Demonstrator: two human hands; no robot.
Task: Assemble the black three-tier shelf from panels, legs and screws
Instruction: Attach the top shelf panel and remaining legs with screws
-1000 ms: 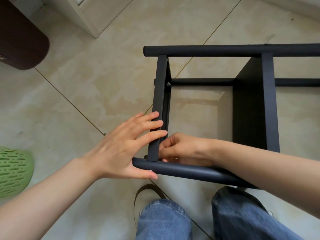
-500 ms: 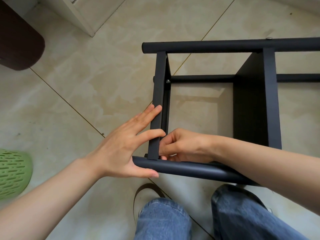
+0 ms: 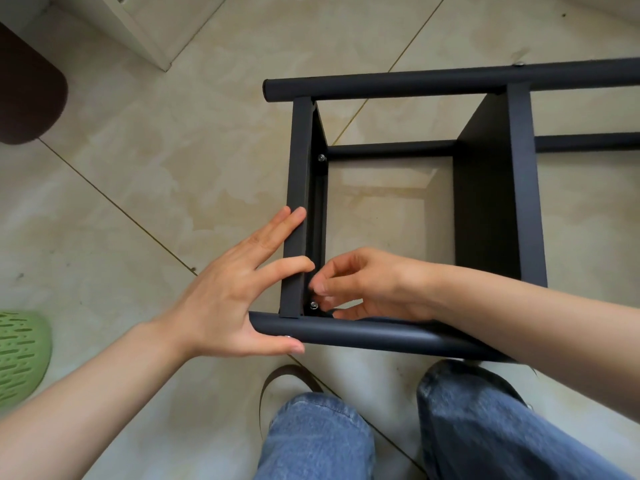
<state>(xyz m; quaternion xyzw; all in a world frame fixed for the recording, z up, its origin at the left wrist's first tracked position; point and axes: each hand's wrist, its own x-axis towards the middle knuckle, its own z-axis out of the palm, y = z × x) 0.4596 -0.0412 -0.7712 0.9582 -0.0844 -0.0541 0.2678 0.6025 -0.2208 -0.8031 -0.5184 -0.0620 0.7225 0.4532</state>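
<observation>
The black shelf frame lies on its side on the tiled floor. Its near leg tube [image 3: 381, 336] runs across in front of my knees and the far leg tube [image 3: 415, 83] lies beyond. My left hand [image 3: 228, 289] presses straight fingers against the end panel [image 3: 298, 168], with the thumb under the near tube. My right hand [image 3: 367, 285] reaches inside the frame, its curled fingertips pinching a silver screw [image 3: 314, 304] at the near corner of that panel. A second screw [image 3: 321, 157] sits in the panel's far corner. A middle panel [image 3: 491, 202] stands to the right.
A green perforated slipper [image 3: 20, 358] lies at the left edge. A dark brown rounded object [image 3: 27, 98] is at the upper left, beside a white door frame [image 3: 138, 26]. My jeans-clad knees [image 3: 318, 438] and a brown sandal strap [image 3: 287, 375] are just below the frame.
My right hand has drawn back slightly from the corner, so the silver screw shows at its fingertips. My left fingers spread and slid up the end panel. The shelf has not moved.
</observation>
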